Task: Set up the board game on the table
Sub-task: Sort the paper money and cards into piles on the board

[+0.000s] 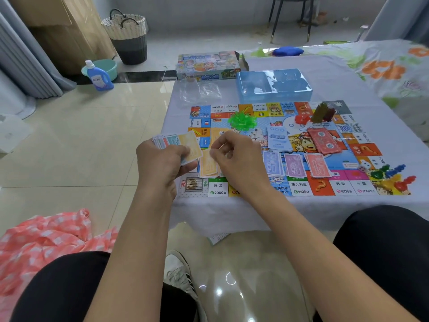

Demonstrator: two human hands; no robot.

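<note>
Sorting play money: left hand [162,162] grips fanned wad of notes [176,142] over board [301,145] near-left edge, right hand [234,156] fingers curled, apparently nothing pinched; next, prob. peel top yellow note onto yellow pile [207,166].

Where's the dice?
In the head view, the white dice sits on the board's near right corner, just left of the colourful pawns.

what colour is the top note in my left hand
Pale yellow-orange top note, held by the left hand; head view.

Glossy tile floor [92,135], matt cloth table cover [325,210], clear plastic tray [274,86], paper notes [294,165].
</note>
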